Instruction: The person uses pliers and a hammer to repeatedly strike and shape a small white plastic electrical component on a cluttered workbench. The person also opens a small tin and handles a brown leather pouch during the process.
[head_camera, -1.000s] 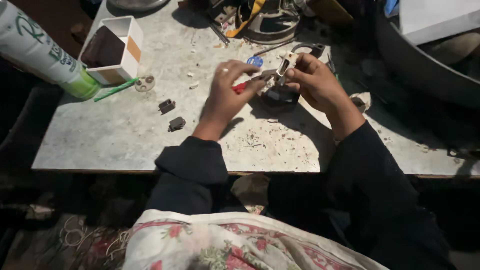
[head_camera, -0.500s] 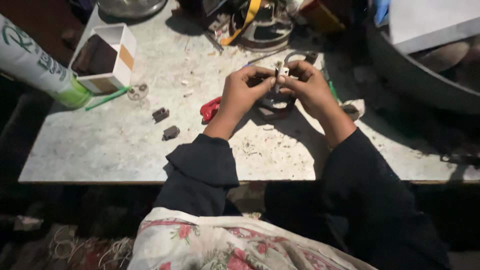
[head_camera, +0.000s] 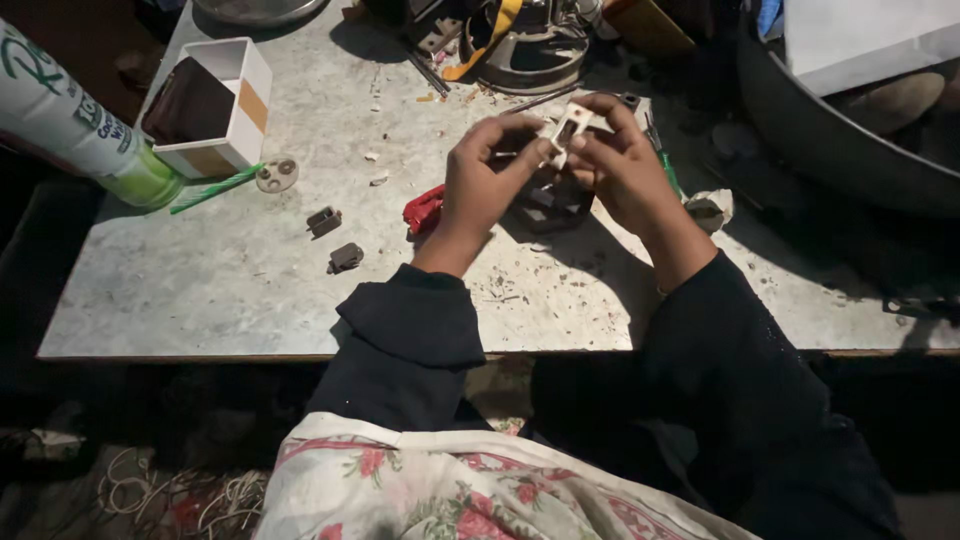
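Both hands are raised over a grey marble slab (head_camera: 230, 290) and meet on a small white plastic part (head_camera: 567, 127). My left hand (head_camera: 485, 180) pinches its left side with thumb and fingers. From the right, my right hand (head_camera: 620, 165) grips the same part. Under the hands a dark blocky piece (head_camera: 548, 200) lies on the slab in shadow. A red-handled tool (head_camera: 423, 208) lies just left of my left wrist. Both arms wear dark sleeves.
A white open box (head_camera: 215, 110) and a green-capped tube (head_camera: 70, 115) stand at the left. Two small dark blocks (head_camera: 335, 240), a round washer (head_camera: 277, 175) and a green stick (head_camera: 212, 188) lie between. Metal parts (head_camera: 520, 45) crowd the far edge; a dark basin (head_camera: 850, 140) is right.
The hands have lifted the white part slightly higher and closer together. The red-handled tool, held by my left hand a second ago, now lies on the slab.
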